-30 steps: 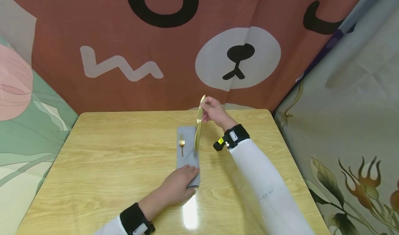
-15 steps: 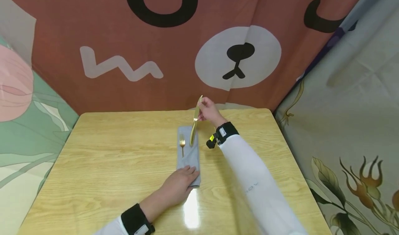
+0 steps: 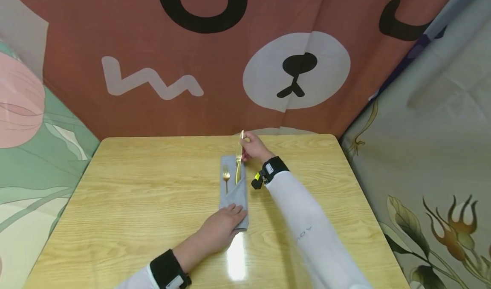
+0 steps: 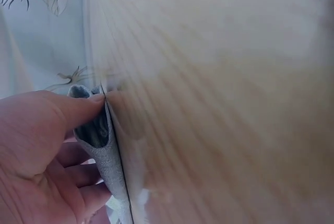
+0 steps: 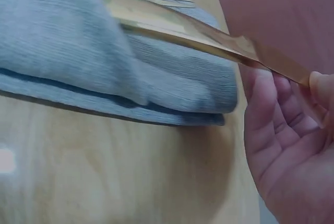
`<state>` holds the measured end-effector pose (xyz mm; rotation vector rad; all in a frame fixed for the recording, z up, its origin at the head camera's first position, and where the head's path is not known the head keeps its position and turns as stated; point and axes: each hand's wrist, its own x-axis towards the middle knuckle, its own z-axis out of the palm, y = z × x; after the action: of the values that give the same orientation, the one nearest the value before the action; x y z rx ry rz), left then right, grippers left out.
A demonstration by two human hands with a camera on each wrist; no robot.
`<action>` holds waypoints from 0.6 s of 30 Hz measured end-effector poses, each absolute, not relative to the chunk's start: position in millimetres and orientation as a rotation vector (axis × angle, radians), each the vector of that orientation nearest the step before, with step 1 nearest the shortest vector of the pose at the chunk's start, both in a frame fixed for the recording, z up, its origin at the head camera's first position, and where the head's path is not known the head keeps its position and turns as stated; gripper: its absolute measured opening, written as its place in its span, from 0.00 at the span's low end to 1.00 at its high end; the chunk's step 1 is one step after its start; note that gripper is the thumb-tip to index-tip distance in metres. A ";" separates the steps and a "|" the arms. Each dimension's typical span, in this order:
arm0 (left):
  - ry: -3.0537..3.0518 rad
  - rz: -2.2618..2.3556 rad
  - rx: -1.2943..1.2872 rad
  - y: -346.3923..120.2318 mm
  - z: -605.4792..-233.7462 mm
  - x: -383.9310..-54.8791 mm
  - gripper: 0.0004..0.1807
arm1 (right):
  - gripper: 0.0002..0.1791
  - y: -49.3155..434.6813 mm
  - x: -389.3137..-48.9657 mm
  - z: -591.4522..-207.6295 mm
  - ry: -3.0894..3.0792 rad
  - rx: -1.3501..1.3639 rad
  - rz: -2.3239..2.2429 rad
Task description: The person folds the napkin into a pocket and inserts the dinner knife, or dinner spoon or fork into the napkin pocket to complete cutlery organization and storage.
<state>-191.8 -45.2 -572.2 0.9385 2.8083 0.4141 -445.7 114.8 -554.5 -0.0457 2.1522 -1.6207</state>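
Note:
A folded grey-blue napkin (image 3: 233, 201) lies lengthwise on the wooden table, with a diagonal fold across its front. A gold fork (image 3: 226, 176) stands tines-up at this fold, its lower part on the napkin's left half. My right hand (image 3: 253, 147) pinches a gold table knife (image 3: 238, 163) by its blade, tip pointing away. In the right wrist view, the knife's handle (image 5: 172, 23) slants over the napkin, its end right at the fold. My left hand (image 3: 222, 225) rests on the napkin's near end; in the left wrist view its thumb (image 4: 86, 110) touches the layered edge.
The wooden table (image 3: 153, 186) reaches back to a brown curtain (image 3: 215, 110) with a bear face. Patterned cloths hang at the left (image 3: 65, 152) and right (image 3: 402, 152). Each wrist wears a black strap (image 3: 166, 267).
The right hand has brought the knife left over the napkin, then down toward the fold, so that its handle end meets the diagonal edge. The left hand has stayed on the near end.

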 end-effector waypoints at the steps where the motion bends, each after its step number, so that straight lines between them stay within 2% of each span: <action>1: 2.802 0.410 0.928 -44.9 -572.3 -192.0 0.30 | 0.08 114.6 -444.8 -556.6 2.139 -0.054 -1.606; 7: 2.786 0.371 0.905 -44.0 -572.9 -193.1 0.31 | 0.06 114.9 -437.7 -565.4 2.108 -0.086 -1.507; 18: 2.801 0.332 0.951 -44.6 -575.1 -193.1 0.31 | 0.14 116.4 -431.2 -563.1 2.059 -0.190 -1.365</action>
<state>-193.1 -44.6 -575.1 0.9506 2.8005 0.3321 -431.2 116.4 -563.1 -0.1903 2.0587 -1.3651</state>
